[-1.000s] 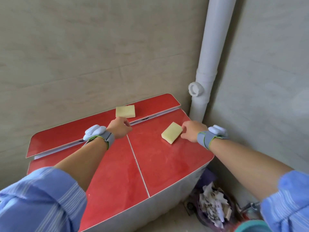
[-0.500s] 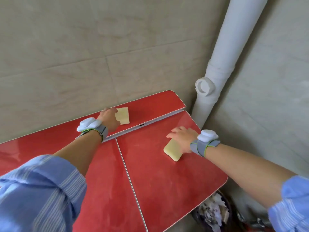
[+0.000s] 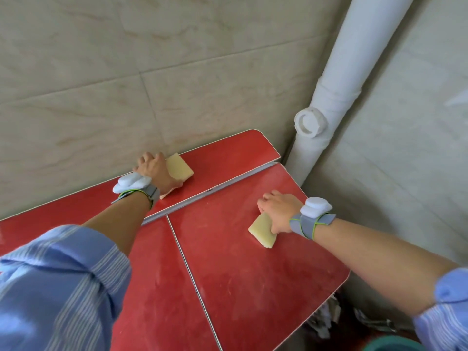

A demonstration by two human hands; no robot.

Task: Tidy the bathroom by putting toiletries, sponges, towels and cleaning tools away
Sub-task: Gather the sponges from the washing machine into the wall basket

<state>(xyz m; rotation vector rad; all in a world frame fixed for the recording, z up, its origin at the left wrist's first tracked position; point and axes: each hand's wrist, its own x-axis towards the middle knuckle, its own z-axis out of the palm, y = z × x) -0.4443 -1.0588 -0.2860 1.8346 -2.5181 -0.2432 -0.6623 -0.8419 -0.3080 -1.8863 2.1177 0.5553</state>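
Note:
Two pale yellow sponges lie on a red hinged lid [image 3: 240,269]. The far sponge [image 3: 180,167] sits on the lid's back panel, close to the tiled wall. My left hand [image 3: 156,171] covers its left part, fingers over the top and thumb at its near edge, gripping it. The near sponge [image 3: 262,231] lies on the right front panel. My right hand [image 3: 277,211] is curled over its far half with the thumb on its side, holding it. Most of each sponge is hidden under the hands.
A white drain pipe [image 3: 329,102] with a capped side port rises in the corner right of the lid. Tiled walls close in behind and to the right. Crumpled paper [image 3: 325,323] lies on the floor below the lid's right edge, beside a teal rim [image 3: 405,345].
Both hands moved forward onto the sponges and closed on them: the left reached the far sponge, the right covered the near one. The view drew closer.

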